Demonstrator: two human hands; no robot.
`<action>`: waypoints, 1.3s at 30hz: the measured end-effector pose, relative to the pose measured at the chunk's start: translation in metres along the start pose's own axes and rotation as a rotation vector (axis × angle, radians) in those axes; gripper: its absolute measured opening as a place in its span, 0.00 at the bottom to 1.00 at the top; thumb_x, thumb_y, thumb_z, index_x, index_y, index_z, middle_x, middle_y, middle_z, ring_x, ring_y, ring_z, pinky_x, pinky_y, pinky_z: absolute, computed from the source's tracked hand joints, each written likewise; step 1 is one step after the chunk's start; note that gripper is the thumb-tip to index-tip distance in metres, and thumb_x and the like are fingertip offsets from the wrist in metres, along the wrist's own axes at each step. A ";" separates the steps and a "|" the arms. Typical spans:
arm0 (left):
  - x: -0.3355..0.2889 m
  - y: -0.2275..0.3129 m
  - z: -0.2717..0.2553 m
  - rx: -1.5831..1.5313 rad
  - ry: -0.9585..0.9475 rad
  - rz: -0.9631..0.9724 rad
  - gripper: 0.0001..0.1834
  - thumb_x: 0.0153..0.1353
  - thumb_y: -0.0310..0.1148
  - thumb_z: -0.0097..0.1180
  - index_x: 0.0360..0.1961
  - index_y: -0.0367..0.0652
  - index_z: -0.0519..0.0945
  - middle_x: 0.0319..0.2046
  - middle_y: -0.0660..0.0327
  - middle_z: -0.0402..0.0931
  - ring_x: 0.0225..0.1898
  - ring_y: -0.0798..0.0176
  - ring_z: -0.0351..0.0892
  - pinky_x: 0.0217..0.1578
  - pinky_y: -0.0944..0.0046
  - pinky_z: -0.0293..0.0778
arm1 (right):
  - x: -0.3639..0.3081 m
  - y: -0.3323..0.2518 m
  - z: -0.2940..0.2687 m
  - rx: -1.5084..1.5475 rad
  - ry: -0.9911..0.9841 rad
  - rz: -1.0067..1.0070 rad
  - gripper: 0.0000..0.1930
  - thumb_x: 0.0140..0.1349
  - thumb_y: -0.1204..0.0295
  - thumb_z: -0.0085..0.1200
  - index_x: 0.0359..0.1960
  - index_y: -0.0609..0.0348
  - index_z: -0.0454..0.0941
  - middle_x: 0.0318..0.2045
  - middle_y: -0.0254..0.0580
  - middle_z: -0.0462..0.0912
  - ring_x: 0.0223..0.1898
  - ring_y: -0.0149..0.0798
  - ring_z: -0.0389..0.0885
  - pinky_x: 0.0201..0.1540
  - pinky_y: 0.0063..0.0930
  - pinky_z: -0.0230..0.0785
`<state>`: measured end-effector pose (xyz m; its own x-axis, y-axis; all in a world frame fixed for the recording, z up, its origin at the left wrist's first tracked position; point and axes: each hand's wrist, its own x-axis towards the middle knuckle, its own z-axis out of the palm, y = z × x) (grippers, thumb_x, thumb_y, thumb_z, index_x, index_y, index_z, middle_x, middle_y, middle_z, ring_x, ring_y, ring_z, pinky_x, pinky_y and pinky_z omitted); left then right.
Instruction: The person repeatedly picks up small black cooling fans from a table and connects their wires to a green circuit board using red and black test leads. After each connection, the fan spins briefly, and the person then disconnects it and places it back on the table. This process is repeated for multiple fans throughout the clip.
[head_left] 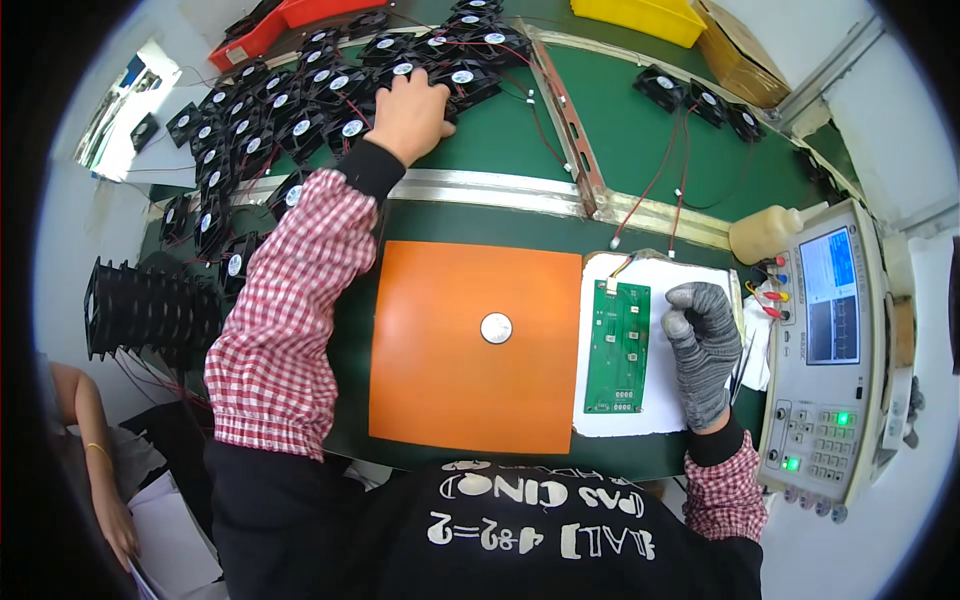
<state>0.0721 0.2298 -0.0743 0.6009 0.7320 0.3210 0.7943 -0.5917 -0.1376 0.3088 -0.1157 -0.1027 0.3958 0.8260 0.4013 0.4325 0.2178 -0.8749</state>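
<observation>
My bare left hand (408, 118) reaches to the back, its fingers bent over a black cooling fan (402, 69) among many others. The grip is partly hidden by the back of the hand. On the right, my right hand (702, 352) wears a grey knitted glove. Its fingers are curled in with the thumb against them, and nothing shows in them. Just left of it lies a green circuit board (617, 350) on a white pad (655, 415), with a small cable plugged into its top end. An orange mat (440, 350) bears a round silvery disc (496, 328).
A test instrument (825, 350) with a lit screen stands at right, a cream plastic bottle (765, 236) behind it. Metal rails (480, 188) cross the bench. More fans (708, 102) lie back right; a fan stack (150, 310) stands left. Another person's arm (95, 450) shows lower left.
</observation>
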 end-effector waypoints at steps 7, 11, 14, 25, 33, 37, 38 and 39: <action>-0.092 0.073 -0.124 -0.890 -0.160 0.660 0.14 0.40 0.27 0.65 0.30 0.43 0.75 0.35 0.57 0.69 0.43 0.49 0.67 0.44 0.54 0.66 | 0.001 -0.043 0.001 -0.434 -0.144 -0.362 0.28 0.52 0.71 0.67 0.56 0.56 0.73 0.57 0.55 0.73 0.50 0.47 0.79 0.52 0.38 0.74; -0.177 0.114 -0.157 -0.992 -0.178 1.119 0.05 0.50 0.31 0.57 0.28 0.49 0.73 0.44 0.54 0.65 0.60 0.45 0.63 0.59 0.39 0.58 | -0.003 -0.076 0.027 -0.170 -0.492 -0.367 0.28 0.50 0.72 0.66 0.56 0.52 0.75 0.48 0.47 0.79 0.47 0.48 0.79 0.49 0.40 0.73; -0.178 0.086 -0.165 -1.194 -0.326 1.053 0.10 0.44 0.28 0.61 0.29 0.47 0.74 0.48 0.51 0.66 0.57 0.43 0.68 0.54 0.40 0.65 | -0.005 -0.064 0.012 -0.254 -0.616 -0.457 0.18 0.53 0.75 0.61 0.47 0.49 0.80 0.32 0.38 0.79 0.36 0.45 0.78 0.39 0.39 0.72; -0.169 0.081 -0.132 -0.380 0.309 0.281 0.11 0.37 0.25 0.61 0.27 0.41 0.76 0.57 0.43 0.64 0.61 0.41 0.60 0.61 0.47 0.54 | 0.015 -0.033 -0.019 -0.154 -0.587 0.085 0.10 0.61 0.75 0.57 0.43 0.61 0.84 0.37 0.40 0.72 0.39 0.37 0.74 0.48 0.28 0.68; -0.146 0.050 -0.119 -0.088 0.469 0.175 0.13 0.35 0.24 0.61 0.27 0.44 0.76 0.56 0.48 0.66 0.58 0.44 0.61 0.57 0.52 0.56 | 0.010 -0.041 -0.031 -0.277 -0.610 0.066 0.10 0.62 0.75 0.56 0.43 0.61 0.84 0.38 0.38 0.72 0.43 0.34 0.74 0.49 0.27 0.69; -0.141 0.031 -0.116 0.049 0.593 0.184 0.13 0.36 0.22 0.61 0.27 0.46 0.79 0.57 0.54 0.66 0.60 0.49 0.60 0.59 0.55 0.56 | 0.019 -0.074 -0.037 0.542 -0.881 0.796 0.08 0.63 0.74 0.57 0.42 0.60 0.84 0.41 0.38 0.74 0.44 0.33 0.74 0.45 0.28 0.72; -0.140 0.024 -0.113 0.103 0.646 0.211 0.13 0.36 0.22 0.61 0.27 0.47 0.79 0.58 0.57 0.66 0.61 0.51 0.61 0.60 0.56 0.56 | 0.012 -0.072 -0.035 0.647 -0.967 0.755 0.08 0.63 0.74 0.57 0.41 0.60 0.85 0.43 0.39 0.74 0.44 0.33 0.75 0.42 0.26 0.73; -0.137 0.016 -0.111 0.130 0.700 0.282 0.13 0.36 0.21 0.60 0.27 0.48 0.80 0.58 0.58 0.66 0.61 0.52 0.61 0.60 0.57 0.56 | 0.005 -0.070 -0.034 0.751 -1.055 0.716 0.08 0.63 0.73 0.58 0.41 0.59 0.85 0.44 0.41 0.74 0.44 0.33 0.76 0.38 0.24 0.74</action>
<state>-0.0079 0.0823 -0.0161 0.6200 0.1489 0.7703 0.6493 -0.6485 -0.3973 0.3078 -0.1439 -0.0301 -0.5612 0.7870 -0.2561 -0.2375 -0.4495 -0.8611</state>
